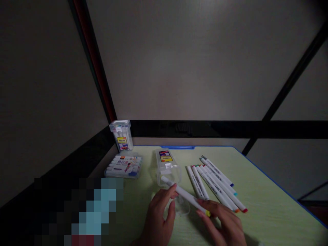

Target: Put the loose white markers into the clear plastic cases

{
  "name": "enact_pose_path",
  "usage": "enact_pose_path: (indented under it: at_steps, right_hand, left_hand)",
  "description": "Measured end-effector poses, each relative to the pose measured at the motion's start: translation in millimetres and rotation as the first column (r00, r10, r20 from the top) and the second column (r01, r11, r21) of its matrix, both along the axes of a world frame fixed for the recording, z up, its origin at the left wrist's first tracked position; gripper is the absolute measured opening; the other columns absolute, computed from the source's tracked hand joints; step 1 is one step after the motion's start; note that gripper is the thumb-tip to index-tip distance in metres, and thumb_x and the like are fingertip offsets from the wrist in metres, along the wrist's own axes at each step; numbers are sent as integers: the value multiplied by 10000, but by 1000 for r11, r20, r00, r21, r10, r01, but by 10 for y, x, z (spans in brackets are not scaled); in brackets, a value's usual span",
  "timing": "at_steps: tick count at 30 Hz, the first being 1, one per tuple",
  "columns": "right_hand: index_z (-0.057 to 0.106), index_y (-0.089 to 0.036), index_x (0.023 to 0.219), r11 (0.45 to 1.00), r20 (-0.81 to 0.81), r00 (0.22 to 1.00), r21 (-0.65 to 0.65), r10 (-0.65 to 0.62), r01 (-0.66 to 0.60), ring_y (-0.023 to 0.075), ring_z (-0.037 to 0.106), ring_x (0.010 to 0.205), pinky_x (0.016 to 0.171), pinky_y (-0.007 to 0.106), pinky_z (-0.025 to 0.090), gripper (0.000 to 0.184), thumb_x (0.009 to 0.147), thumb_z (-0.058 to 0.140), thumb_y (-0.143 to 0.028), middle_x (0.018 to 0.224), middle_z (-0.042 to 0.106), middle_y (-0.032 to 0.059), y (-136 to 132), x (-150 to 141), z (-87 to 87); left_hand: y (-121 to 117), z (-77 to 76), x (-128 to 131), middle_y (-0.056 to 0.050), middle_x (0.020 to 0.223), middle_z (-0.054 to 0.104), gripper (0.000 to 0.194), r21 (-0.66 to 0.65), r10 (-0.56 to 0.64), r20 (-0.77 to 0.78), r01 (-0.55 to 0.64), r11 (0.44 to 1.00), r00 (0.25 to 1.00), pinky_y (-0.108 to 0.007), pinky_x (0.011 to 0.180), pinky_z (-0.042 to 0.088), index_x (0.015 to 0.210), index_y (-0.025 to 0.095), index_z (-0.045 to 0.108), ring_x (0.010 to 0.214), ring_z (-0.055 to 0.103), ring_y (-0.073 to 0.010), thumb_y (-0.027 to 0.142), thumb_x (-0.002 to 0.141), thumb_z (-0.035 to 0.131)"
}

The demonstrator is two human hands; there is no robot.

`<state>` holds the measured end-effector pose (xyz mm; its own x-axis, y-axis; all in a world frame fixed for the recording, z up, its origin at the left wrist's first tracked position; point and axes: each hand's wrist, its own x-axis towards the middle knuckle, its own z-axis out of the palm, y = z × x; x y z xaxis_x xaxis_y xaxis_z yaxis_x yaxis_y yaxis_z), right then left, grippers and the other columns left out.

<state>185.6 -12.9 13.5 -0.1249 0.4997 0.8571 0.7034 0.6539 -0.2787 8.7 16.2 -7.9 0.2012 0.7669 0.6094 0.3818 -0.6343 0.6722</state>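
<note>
A white marker (185,195) with a yellow end slants across the space between my hands. My right hand (224,218) pinches it close to the yellow end. My left hand (161,210) has its fingertips on the marker near the white end, the thumb lower down. Just beyond the hands, a clear plastic case (166,167) with a yellow and blue label lies on its side, its mouth toward me. Its clear lid (182,206) lies under the marker, partly hidden by it and my left hand. Several white markers (212,184) with coloured ends lie to the right.
A flat clear pack of markers (124,166) lies at the left of the pale green table (266,191). Behind it stands an upright clear case (121,135) with markers inside. The table has a blue edge, and a panelled wall (184,68) rises behind it.
</note>
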Motion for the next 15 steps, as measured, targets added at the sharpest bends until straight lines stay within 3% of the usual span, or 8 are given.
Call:
enact_pose_path:
  at_steps: [4, 9, 15]
  right_hand:
    - [644, -175, 909, 996, 6, 1000, -85, 0, 0, 144, 679, 564, 596, 193, 568, 216, 876, 497, -332, 696, 729, 37, 11, -10, -49]
    - [618, -174, 995, 993, 67, 998, -115, 13, -5, 161, 697, 722, 680, 202, 560, 255, 897, 452, -341, 827, 737, 67, 26, -27, -104]
    - [603, -189, 1025, 989, 78, 995, -143, 60, -48, 163, 694, 746, 677, 192, 555, 258, 902, 440, -346, 832, 731, 70, 42, -64, -83]
  left_hand:
    - [-11, 16, 11, -57, 888, 678, 426, 27, -14, -10, 14, 1000, 1000, -231, 757, 515, 1155, 164, 561, 820, 638, -143, 17, 769, 457]
    - [-10, 6, 12, -67, 912, 674, 439, 66, -16, -48, 19, 998, 999, -236, 758, 520, 1164, 161, 549, 832, 637, -148, 7, 766, 447]
    - [-9, -23, 11, -82, 923, 677, 432, 196, -29, -131, 55, 979, 991, -248, 731, 533, 1177, 158, 529, 837, 638, -162, 20, 779, 434]
